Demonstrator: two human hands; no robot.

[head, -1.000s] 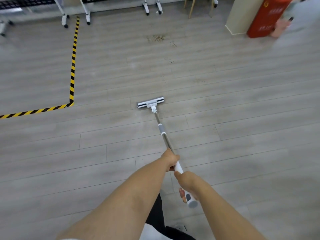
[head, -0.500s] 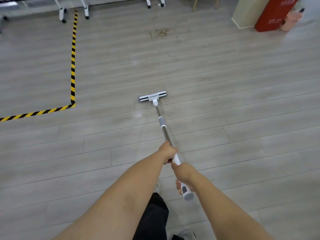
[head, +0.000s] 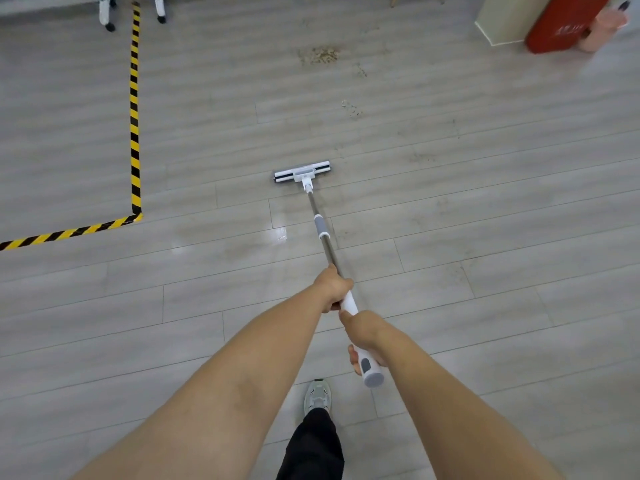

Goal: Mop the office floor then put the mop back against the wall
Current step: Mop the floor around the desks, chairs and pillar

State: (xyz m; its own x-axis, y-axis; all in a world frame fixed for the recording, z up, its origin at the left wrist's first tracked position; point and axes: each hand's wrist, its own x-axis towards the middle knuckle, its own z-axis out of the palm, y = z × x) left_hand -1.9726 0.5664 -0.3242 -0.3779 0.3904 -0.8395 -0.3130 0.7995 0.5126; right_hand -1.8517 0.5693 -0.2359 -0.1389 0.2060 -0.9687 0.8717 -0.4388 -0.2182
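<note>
Grey floor (head: 485,237), striped tape (head: 134,109) at left. Mop (head: 320,225) mid-floor, long axis near to far, head (head: 302,173) flat on planks, pointing far. Left hand (head: 333,287) gripping pole; right hand (head: 363,332) gripping near end. Crumbs (head: 320,55) far beyond.

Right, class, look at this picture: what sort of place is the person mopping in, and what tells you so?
Probably an indoor workplace, such as an office or lab: yellow-and-black hazard tape marks off a zone on the floor, wheeled legs stand at the far edge, and a red cabinet stands in the corner.
</note>
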